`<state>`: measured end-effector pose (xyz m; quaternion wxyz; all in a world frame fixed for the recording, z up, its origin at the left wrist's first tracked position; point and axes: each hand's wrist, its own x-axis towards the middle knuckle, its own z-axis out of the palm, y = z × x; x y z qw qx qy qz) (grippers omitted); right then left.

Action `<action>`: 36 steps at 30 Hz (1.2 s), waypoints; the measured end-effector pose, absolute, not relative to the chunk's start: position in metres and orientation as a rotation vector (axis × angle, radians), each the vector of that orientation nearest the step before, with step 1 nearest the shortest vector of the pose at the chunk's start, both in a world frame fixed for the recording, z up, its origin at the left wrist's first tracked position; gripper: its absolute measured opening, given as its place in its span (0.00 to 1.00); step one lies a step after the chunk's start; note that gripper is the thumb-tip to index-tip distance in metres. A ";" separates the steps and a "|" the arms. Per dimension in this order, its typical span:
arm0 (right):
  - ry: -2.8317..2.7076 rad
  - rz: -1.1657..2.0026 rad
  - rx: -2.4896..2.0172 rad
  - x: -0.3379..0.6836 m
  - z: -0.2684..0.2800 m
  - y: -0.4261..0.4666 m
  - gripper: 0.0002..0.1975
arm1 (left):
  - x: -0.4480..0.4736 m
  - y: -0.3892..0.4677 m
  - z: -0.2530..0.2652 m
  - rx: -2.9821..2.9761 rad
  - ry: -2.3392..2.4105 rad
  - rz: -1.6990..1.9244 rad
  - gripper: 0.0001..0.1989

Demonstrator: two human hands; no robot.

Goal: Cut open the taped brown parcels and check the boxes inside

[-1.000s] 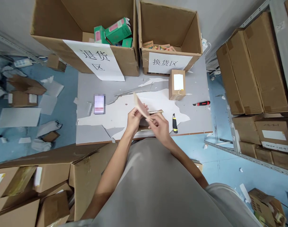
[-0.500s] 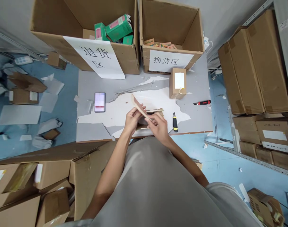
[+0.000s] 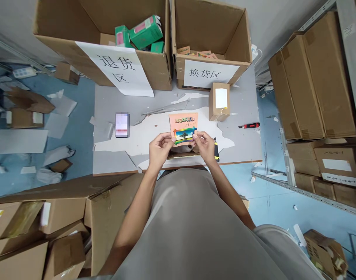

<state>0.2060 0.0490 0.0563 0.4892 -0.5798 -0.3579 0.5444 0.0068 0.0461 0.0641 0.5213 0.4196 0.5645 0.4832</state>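
Between my two hands a thin peach-coloured booklet (image 3: 184, 123) is held up, its face with a tree picture and coloured lettering turned toward me. My left hand (image 3: 160, 149) pinches its lower left edge. On the lower right edge, the fingers of my right hand (image 3: 205, 146) are closed. Below the booklet an opened cardboard box (image 3: 183, 155) lies at the table's front edge, mostly hidden. A yellow and black box cutter (image 3: 216, 151) lies just right of my right hand, partly covered by it.
Two large cartons with paper signs stand at the back: the left carton (image 3: 160, 70) holds green boxes, the right carton (image 3: 180, 66) peach-coloured packets. A small labelled box (image 3: 219, 102), a red box cutter (image 3: 249, 125) and a phone (image 3: 122, 125) rest on the table (image 3: 107, 165).
The booklet has turned from nearly edge-on to face me, and is now upright. My hands have moved apart to its two sides, the right one covering part of the yellow cutter.
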 end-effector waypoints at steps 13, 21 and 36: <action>-1.003 1.208 -1.280 0.230 0.071 0.056 0.23 | 0.011 0.032 0.098 1.768 1.194 1.183 0.11; -1.123 1.228 -1.292 0.237 0.088 0.042 0.18 | 0.002 0.045 0.092 1.550 1.201 1.274 0.15; -0.939 1.541 -1.416 0.240 0.085 0.057 0.28 | -0.007 0.068 0.081 1.063 1.205 0.983 0.28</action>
